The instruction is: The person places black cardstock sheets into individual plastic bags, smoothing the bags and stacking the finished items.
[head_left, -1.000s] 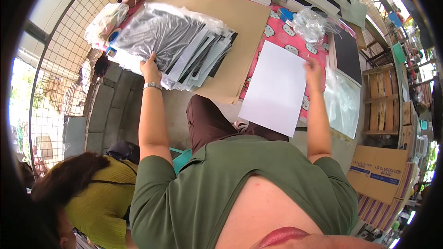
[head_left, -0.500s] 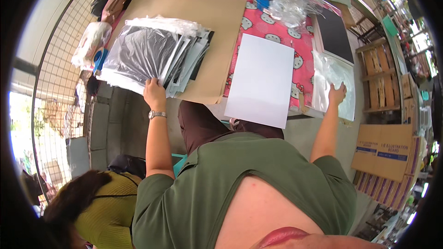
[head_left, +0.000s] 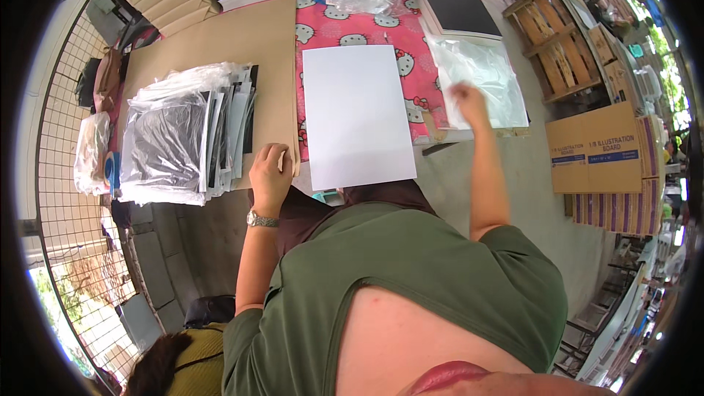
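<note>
One head-worn fisheye camera looks steeply down, close over the person's chest, toward the table [head_left: 220, 44] ahead.

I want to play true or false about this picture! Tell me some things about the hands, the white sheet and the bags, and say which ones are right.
1. The white sheet lies on a pink patterned cloth. True.
2. The left hand holds the white sheet up in the air. False: it rests on the brown cardboard, beside the sheet.
3. The right hand is at the clear plastic bags. True.
4. The stack of bagged black boards lies to the right of the white sheet. False: it lies to its left.
5. There is a watch on the left wrist. True.
</note>
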Demonstrator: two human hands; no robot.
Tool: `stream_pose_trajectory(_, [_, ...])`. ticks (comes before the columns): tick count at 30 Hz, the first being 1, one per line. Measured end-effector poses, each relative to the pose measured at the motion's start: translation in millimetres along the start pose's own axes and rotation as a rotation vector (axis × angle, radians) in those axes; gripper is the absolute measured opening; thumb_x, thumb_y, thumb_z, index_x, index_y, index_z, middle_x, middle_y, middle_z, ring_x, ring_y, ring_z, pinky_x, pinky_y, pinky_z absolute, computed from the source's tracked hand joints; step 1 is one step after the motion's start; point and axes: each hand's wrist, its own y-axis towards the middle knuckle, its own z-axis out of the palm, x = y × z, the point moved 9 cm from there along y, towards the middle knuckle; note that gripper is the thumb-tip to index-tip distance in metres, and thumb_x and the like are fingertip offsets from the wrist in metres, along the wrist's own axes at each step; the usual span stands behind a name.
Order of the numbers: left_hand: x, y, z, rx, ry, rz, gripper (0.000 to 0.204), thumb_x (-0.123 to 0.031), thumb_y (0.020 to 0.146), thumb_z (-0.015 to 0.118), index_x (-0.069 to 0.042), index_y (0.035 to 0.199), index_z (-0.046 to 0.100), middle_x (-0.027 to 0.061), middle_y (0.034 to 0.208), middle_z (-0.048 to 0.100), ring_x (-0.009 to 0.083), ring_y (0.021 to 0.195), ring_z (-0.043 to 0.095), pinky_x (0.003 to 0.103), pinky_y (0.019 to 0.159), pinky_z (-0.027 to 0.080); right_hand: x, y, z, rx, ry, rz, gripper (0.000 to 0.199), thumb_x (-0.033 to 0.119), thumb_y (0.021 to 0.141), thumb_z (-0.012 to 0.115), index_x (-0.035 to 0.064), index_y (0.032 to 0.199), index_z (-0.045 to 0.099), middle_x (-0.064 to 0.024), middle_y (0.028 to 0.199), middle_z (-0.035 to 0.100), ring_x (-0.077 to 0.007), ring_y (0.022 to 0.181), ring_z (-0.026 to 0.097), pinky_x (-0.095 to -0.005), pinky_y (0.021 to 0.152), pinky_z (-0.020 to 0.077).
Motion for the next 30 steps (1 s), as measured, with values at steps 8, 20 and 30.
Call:
stream_pose_trajectory(8, [11.1, -8.8, -10.7, -0.021, -0.092, -0.093, 0.007, -0.002, 0.077, 0.059, -0.003, 0.083, 0.059, 0.0083, 0.081, 0.06, 0.0241, 0.07, 0.059, 0.033, 0.059, 0.047, -96.5, 52.8, -64.9, -0.225, 0.139, 0.556, 0.054, 0.024, 0.076, 0.064, 0.0068, 0.125, 0.049, -0.0128, 0.121, 0.052, -0.0243, 0.103, 0.053, -0.0348, 0.083, 0.0446])
stream_pose_trajectory(20, [23.0, -13.4, -12.4, 0.013, -0.198, -0.206, 0.005, -0.002, 0.08, 0.059, 0.0, 0.084, 0.06, 0.0087, 0.075, 0.06, 0.016, 0.06, 0.057, 0.025, 0.051, 0.044, -62.8, 104.5, -86.6, -0.449, -0.148, -0.051, 0.033, 0.011, 0.077, 0.058, 0.0005, 0.108, 0.059, -0.0086, 0.096, 0.063, -0.0142, 0.067, 0.058, -0.0273, 0.058, 0.0473])
stream_pose_trajectory(30, [27.4, -27.0, -5.9, 0.045, -0.179, -0.245, 0.005, -0.001, 0.079, 0.06, -0.001, 0.084, 0.06, 0.008, 0.073, 0.059, 0.0148, 0.057, 0.056, 0.025, 0.051, 0.044, -22.4, 66.7, -7.9, 0.648, 0.081, 0.231, 0.042, 0.023, 0.071, 0.068, 0.0093, 0.11, 0.061, -0.0036, 0.086, 0.063, -0.0078, 0.063, 0.048, -0.0253, 0.049, 0.0324])
